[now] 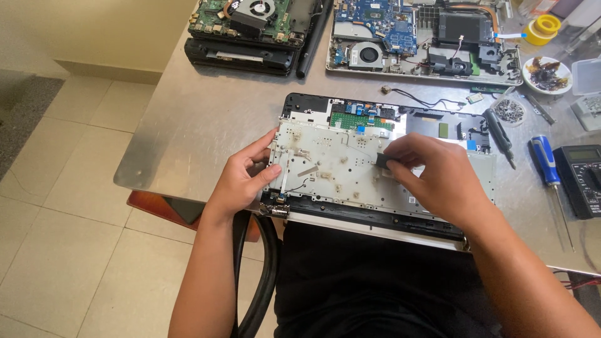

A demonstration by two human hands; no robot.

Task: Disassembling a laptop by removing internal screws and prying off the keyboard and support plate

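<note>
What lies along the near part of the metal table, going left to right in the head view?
Left hand → silver keyboard backplate → right hand → black screwdriver → blue-handled screwdriver → black multimeter.

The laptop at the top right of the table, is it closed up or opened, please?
Opened: the laptop lies with its cover off, exposing the blue circuit board, fan and heat pipe.

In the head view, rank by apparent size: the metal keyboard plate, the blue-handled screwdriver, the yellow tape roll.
1. Metal keyboard plate, clearly largest.
2. Blue-handled screwdriver, long but thin.
3. Yellow tape roll, smallest; it lies farther from the camera, which shrinks it somewhat.
</note>
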